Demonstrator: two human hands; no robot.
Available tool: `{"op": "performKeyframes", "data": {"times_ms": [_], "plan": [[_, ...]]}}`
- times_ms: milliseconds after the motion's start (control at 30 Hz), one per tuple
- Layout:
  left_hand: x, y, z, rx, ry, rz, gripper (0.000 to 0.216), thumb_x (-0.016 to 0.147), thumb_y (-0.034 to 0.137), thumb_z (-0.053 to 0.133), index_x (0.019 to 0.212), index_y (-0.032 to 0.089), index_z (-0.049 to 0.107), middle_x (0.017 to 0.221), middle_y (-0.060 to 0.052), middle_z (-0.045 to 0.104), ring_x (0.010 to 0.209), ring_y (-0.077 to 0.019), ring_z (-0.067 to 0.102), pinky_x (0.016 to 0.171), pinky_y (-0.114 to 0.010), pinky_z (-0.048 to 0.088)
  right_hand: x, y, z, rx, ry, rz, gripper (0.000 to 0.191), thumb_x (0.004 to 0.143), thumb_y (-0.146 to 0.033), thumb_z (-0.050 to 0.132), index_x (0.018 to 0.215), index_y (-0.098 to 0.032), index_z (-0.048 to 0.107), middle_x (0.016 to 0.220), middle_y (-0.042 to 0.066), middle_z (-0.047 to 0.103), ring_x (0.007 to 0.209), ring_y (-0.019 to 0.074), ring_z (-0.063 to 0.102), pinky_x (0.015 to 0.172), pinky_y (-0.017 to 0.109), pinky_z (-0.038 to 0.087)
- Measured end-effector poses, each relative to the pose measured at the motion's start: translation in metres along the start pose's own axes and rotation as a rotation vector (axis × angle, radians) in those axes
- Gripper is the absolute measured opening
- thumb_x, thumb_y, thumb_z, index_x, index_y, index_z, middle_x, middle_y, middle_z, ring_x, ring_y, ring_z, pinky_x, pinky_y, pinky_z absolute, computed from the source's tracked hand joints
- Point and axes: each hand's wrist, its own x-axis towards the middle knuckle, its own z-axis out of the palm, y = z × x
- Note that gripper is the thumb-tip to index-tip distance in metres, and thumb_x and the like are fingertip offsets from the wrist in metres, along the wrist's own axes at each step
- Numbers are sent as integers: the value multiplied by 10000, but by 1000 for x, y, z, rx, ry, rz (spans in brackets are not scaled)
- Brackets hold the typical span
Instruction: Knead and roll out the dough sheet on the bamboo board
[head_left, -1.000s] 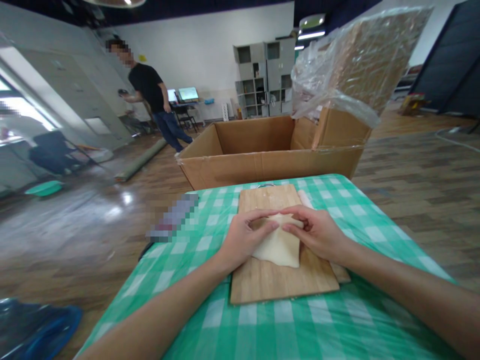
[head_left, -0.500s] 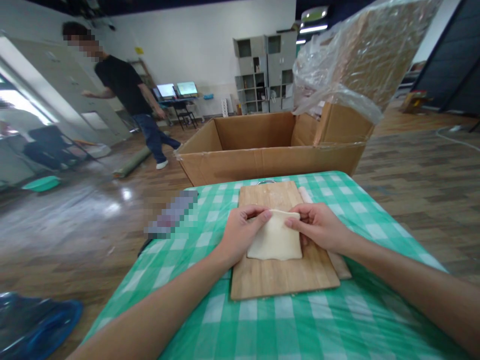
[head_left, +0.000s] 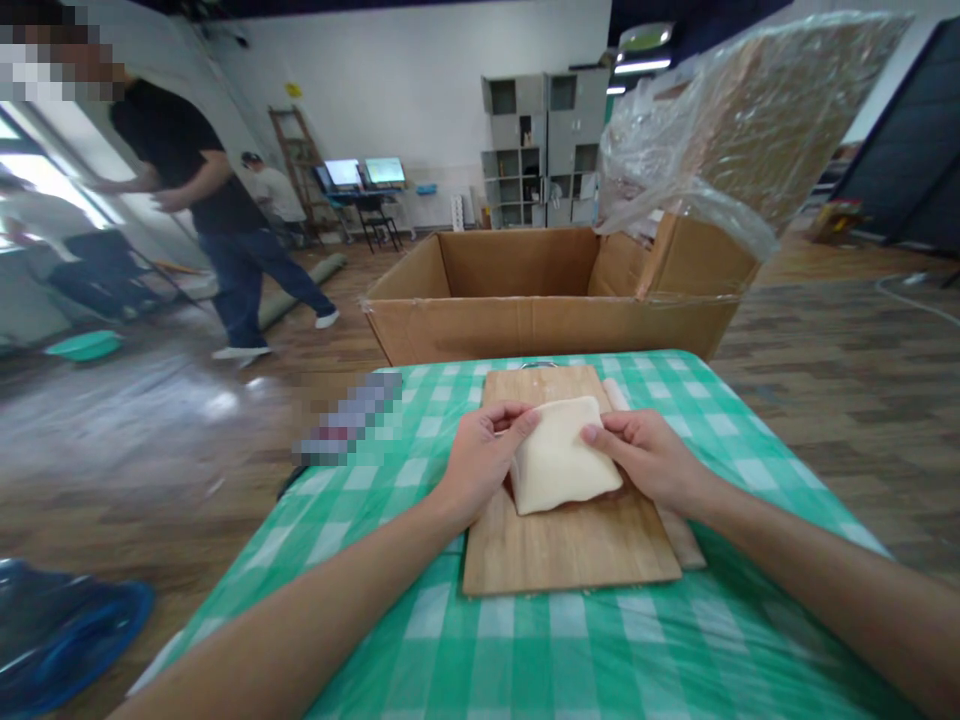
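A pale, flat sheet of dough [head_left: 566,462], roughly square, is held up at a tilt above a wooden cutting board [head_left: 570,555]. My left hand [head_left: 489,452] pinches its left edge near the top, thumb on the face toward me. On the opposite edge, my right hand [head_left: 646,452] grips it the same way, its other fingers partly hidden behind the sheet. Whether the lower edge touches the board I cannot tell. Along the board's right side lies a wooden rolling pin [head_left: 684,540], partly covered by my right hand and forearm.
A green checked tablecloth [head_left: 420,600] covers the table. A blurred-out flat device [head_left: 349,420] lies at its left edge. Beyond stands a large open cardboard box [head_left: 555,325]. A person in a black shirt [head_left: 187,150] walks at left; a blue plastic object [head_left: 67,640] is at lower left.
The dough sheet has been raised and turned, its top edge now higher and its right side shifted rightward. Both hands keep their pinch. The person in black has moved left and closer.
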Motion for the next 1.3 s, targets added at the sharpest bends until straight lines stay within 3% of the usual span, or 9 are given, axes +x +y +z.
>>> {"op": "performKeyframes", "data": {"times_ms": [133,233,367,467,600,833,1067,1200,1300], "plan": [[1,2,-2,-285,-236,-198,471,731,402,919,1097,158,749,1016,-95,773,856,-190,695,763,-280,532,-3,-4,5,82,159,-36,444,936,-637,613,989,-198,634,667,10,702,459,170,636,363,258,507],[-1,0,-2,-227,-310,-216,451,718,430,924,1020,137,761,916,-80,766,737,-162,663,664,-251,496,-3,-7,5,119,172,-38,429,920,-616,655,1048,-208,623,735,18,732,476,164,654,349,239,505],[-5,-4,2,-35,-255,-151,436,794,584,811,862,157,759,735,-38,731,638,-174,627,551,-248,439,0,-8,2,36,75,81,411,842,-572,769,933,-180,687,708,48,742,479,155,652,356,219,507],[-6,-5,3,28,-195,-107,499,850,681,701,904,189,764,751,-42,741,685,-216,662,561,-276,470,-1,-5,1,-3,56,99,442,888,-612,694,805,-178,688,548,38,671,394,146,591,321,218,457],[-3,-3,3,64,-104,-61,537,876,728,632,919,207,757,756,-62,741,722,-241,681,570,-300,495,-2,0,1,-18,93,49,425,914,-605,661,826,-191,689,532,17,650,359,140,542,299,230,404],[-9,0,10,154,-46,26,477,949,641,568,868,195,714,847,-46,746,737,-208,655,607,-287,480,2,-6,4,-90,70,-107,376,883,-544,724,960,-179,764,903,70,782,745,200,689,592,270,532],[-10,1,9,339,58,85,504,994,635,475,803,192,619,619,-4,613,536,-156,524,485,-261,341,-4,-1,14,-52,68,-48,442,920,-618,654,833,-186,686,611,8,672,469,148,588,392,232,401],[-3,3,0,373,21,115,531,976,665,495,760,191,595,631,-4,592,551,-148,500,487,-253,320,-9,0,14,104,-67,52,446,908,-647,653,887,-202,678,569,-3,670,412,164,588,364,245,432],[-3,9,-3,370,-86,110,560,971,688,485,735,191,589,661,-13,600,575,-152,504,501,-257,335,-7,-5,6,220,-250,102,453,851,-621,735,901,-171,721,769,59,760,617,180,692,551,263,544]]}}
